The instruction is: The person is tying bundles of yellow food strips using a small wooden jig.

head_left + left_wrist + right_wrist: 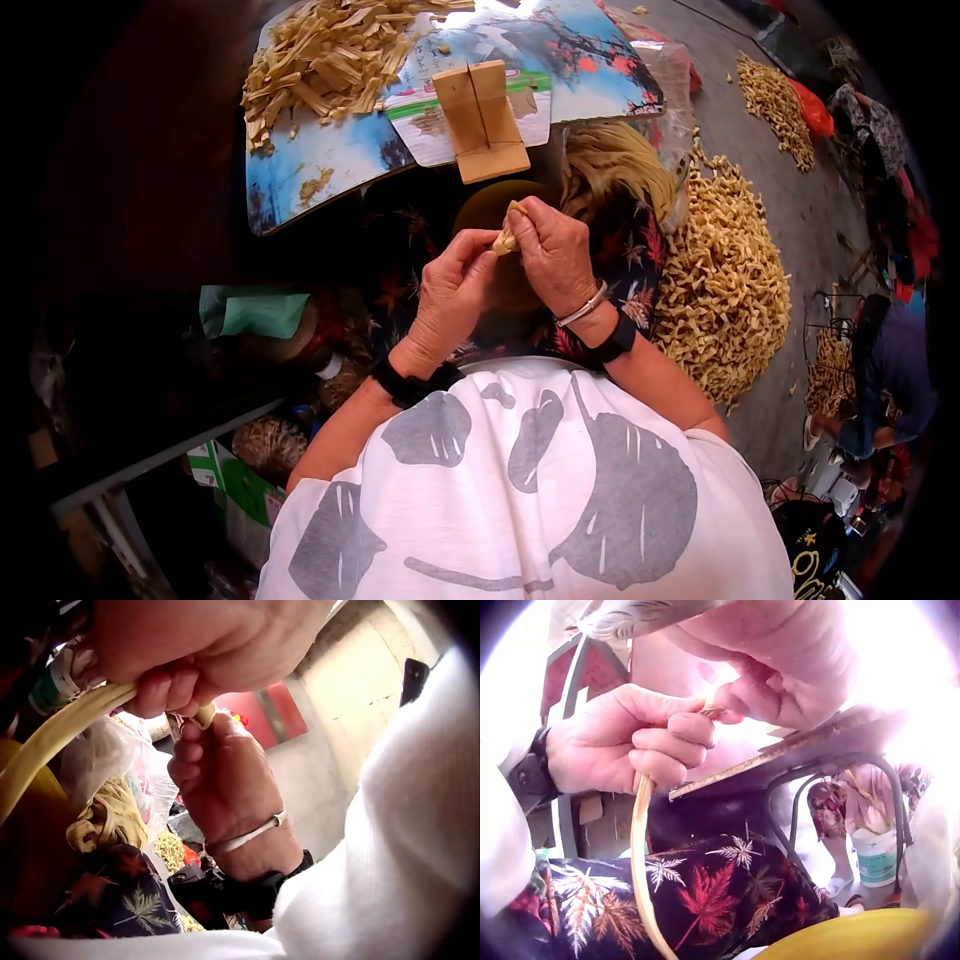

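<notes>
Both hands meet over the lap, working one soft, pale yellow strip. My left hand curls its fingers round the strip, and its thumb and forefinger pinch the twisted upper part. A long tail of the strip hangs below that fist in the right wrist view. My right hand pinches the upper end between thumb and fingers, right beside the left fingertips. In the left wrist view a small loop of the strip shows between the two hands.
A slotted wooden stand sits at the near edge of the picture-topped table. Short yellow pieces are heaped on it. Long strips lie bunched at the right, beside a big floor pile of knotted pieces. A yellow basin is below the hands.
</notes>
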Demonstrator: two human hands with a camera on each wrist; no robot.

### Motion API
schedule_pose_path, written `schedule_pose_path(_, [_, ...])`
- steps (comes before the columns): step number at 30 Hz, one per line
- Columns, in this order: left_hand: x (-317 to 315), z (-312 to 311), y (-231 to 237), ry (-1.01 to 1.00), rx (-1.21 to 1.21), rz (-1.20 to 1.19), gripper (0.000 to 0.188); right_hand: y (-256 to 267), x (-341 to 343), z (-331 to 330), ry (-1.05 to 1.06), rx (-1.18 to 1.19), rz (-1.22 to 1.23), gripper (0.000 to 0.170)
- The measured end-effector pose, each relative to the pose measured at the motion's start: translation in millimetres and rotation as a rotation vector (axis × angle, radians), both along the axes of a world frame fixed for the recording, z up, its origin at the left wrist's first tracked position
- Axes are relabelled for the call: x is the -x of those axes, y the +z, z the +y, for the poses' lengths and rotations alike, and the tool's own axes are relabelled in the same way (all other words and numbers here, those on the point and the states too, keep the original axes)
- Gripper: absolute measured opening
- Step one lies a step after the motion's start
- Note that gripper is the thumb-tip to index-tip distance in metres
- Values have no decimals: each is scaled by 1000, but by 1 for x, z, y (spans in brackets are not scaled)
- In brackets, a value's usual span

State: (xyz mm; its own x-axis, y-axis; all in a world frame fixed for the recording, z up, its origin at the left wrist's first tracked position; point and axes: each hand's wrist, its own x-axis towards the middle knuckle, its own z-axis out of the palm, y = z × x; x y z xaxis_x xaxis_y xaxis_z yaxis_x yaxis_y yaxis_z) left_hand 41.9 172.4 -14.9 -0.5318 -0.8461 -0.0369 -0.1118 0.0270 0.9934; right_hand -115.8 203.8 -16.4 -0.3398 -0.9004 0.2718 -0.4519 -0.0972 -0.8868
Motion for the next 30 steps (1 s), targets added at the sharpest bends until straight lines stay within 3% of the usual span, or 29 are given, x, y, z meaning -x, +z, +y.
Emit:
schedule_pose_path(1, [-1, 0, 0, -4, -10, 1, 14, 0, 0, 0, 9, -22, -48, 17])
schedule_pose_path(4, [-2, -4, -5, 41, -111, 37, 11, 4, 5, 1, 253, -294, -578, 21])
schedule_pose_path(7, [-2, -6, -8, 24, -219, 100, 11, 3, -3, 5, 308, -321, -806, 21])
schedule_pose_path(10, [-12, -9, 0, -38, -222, 6, 14, -2, 12, 2, 255, -308, -771, 17])
schedule_pose_path(14, [-14, -16, 8, -99, -338, 59, 16, 8, 18, 0, 209, -335, -806, 16])
schedule_pose_path(17, [-11, -27, 18, -110, -184, -3, 16, 24, 27, -8, 240, -314, -768, 19])
schedule_pose_path(20, [-8, -56, 23, -87, 380, -79, 15, 43, 39, -26, 251, -212, -720, 25])
schedule_pose_path(24, [8, -98, 53, 55, 539, -210, 14, 59, 41, -62, 53, -92, -322, 24])
schedule_pose_path(30, [34, -154, 40, 159, 502, -133, 15, 44, 52, -115, -120, 166, 145, 15])
